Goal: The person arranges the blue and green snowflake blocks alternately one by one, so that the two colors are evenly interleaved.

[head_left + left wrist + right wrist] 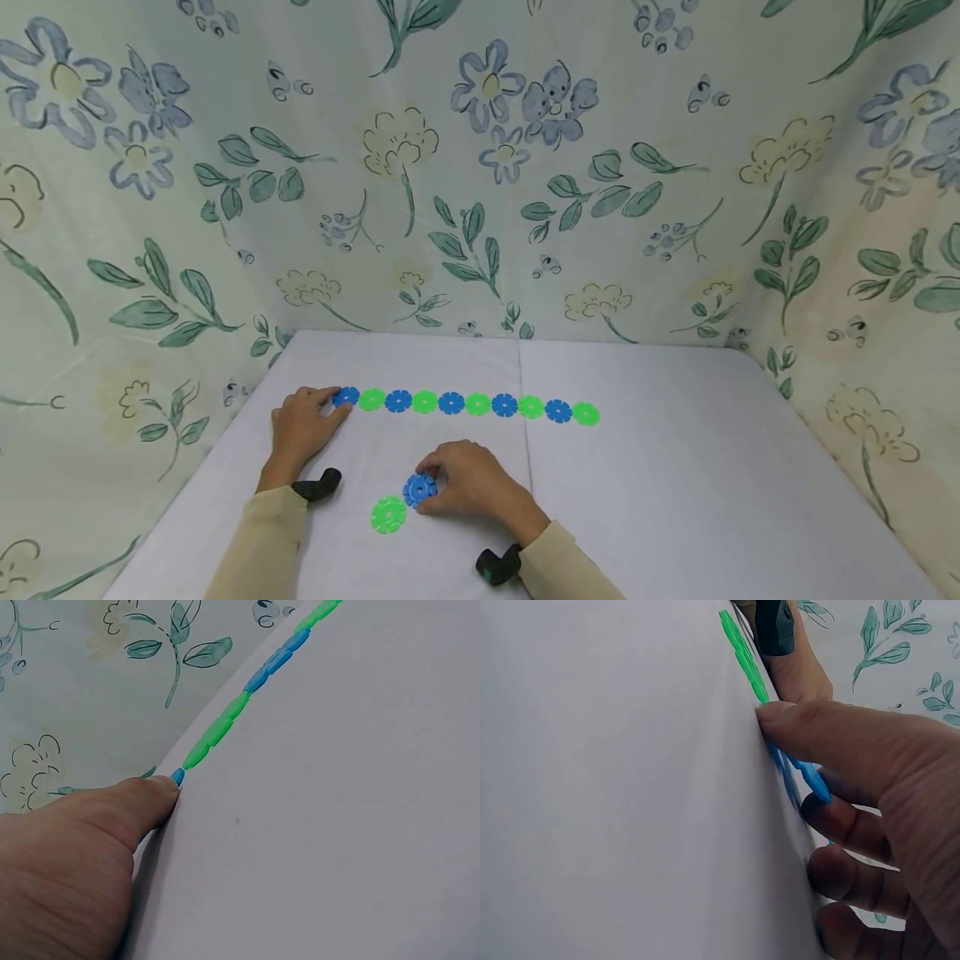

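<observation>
A row of notched plastic discs, blue and green by turns, lies across the white cloth. At the row's left end, my left hand [302,425] has its thumb and index finger on either side of the last blue disc [346,397]. In the left wrist view the thumb hides most of that disc [178,777]. Nearer to me, my right hand [474,483] pinches another blue disc [419,490] by its edge, tilted in the right wrist view. Another blue edge [786,776] shows under it there. A loose green disc [388,515] lies just beside it.
A white cloth [675,483] covers the table, with a fold line running down it. Flowered curtain [480,183] stands at the back and both sides. The row ends at a green disc [586,414] on the right. Each wrist wears a black camera mount [498,566].
</observation>
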A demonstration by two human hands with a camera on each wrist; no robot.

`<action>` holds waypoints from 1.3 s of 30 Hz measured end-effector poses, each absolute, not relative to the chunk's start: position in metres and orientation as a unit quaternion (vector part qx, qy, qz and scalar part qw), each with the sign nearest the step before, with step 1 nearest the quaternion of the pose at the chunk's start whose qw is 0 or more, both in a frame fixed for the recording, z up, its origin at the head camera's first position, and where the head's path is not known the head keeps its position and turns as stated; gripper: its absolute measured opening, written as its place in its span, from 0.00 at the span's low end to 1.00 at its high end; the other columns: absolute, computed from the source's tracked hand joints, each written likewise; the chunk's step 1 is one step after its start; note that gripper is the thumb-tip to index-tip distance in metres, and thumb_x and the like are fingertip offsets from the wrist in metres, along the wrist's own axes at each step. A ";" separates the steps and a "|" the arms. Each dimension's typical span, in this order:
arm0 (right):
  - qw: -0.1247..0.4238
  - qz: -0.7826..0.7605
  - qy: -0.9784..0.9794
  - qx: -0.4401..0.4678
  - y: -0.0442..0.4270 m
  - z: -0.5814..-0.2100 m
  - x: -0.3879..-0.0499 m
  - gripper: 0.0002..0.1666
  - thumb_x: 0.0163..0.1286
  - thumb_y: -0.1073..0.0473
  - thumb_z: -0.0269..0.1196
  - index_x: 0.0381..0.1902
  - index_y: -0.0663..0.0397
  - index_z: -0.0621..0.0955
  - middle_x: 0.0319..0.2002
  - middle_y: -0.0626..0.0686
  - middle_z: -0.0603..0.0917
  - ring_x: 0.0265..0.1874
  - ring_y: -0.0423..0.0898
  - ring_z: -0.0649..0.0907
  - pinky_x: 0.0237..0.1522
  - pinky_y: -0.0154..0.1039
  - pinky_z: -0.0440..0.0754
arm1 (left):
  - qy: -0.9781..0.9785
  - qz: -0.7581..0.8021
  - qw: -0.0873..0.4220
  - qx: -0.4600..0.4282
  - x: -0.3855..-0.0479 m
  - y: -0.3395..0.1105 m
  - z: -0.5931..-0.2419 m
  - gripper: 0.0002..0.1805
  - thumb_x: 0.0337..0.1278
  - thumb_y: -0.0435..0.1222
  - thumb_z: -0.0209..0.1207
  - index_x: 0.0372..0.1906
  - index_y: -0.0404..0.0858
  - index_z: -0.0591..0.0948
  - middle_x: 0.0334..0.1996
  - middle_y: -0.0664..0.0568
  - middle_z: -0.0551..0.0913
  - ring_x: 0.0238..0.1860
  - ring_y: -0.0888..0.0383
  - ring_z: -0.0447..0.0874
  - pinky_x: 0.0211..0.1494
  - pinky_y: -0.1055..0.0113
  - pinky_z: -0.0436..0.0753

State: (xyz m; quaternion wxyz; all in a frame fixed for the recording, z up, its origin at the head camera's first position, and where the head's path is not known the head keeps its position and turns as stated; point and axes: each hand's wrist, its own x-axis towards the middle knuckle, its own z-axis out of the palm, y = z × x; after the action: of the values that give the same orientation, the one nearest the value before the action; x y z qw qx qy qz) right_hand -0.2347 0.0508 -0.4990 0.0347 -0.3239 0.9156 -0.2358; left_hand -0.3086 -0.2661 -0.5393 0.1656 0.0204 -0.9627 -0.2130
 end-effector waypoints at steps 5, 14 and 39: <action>0.011 -0.218 0.914 -0.342 0.051 -0.498 -0.234 0.26 0.50 0.36 0.77 0.47 0.35 0.88 0.37 0.32 0.86 0.34 0.27 0.77 0.41 0.30 0.76 | -0.962 -0.213 0.170 0.020 -0.309 -0.266 -0.538 0.28 0.63 0.54 0.62 0.64 0.45 0.80 0.54 0.36 0.80 0.54 0.38 0.76 0.50 0.43 0.67; -0.044 -0.221 0.900 -0.374 0.056 -0.500 -0.235 0.25 0.49 0.34 0.76 0.44 0.33 0.88 0.35 0.30 0.86 0.33 0.25 0.78 0.39 0.27 0.75 | -0.964 -0.215 0.154 0.027 -0.307 -0.264 -0.537 0.29 0.63 0.54 0.62 0.64 0.44 0.80 0.55 0.36 0.80 0.55 0.38 0.75 0.51 0.43 0.67; -0.127 -0.295 0.871 -0.372 0.081 -0.476 -0.247 0.24 0.47 0.37 0.78 0.42 0.36 0.88 0.34 0.33 0.86 0.24 0.30 0.75 0.25 0.24 0.72 | -0.963 -0.209 0.167 0.023 -0.308 -0.264 -0.535 0.28 0.62 0.53 0.63 0.63 0.45 0.81 0.54 0.37 0.81 0.53 0.38 0.77 0.48 0.44 0.68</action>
State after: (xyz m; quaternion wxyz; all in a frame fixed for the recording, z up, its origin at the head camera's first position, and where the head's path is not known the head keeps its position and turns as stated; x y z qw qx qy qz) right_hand -0.2471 0.0812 -0.4760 -0.1271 -0.3722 0.8706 -0.2954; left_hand -0.3077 -0.2637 -0.5352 0.1667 0.0229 -0.9633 -0.2093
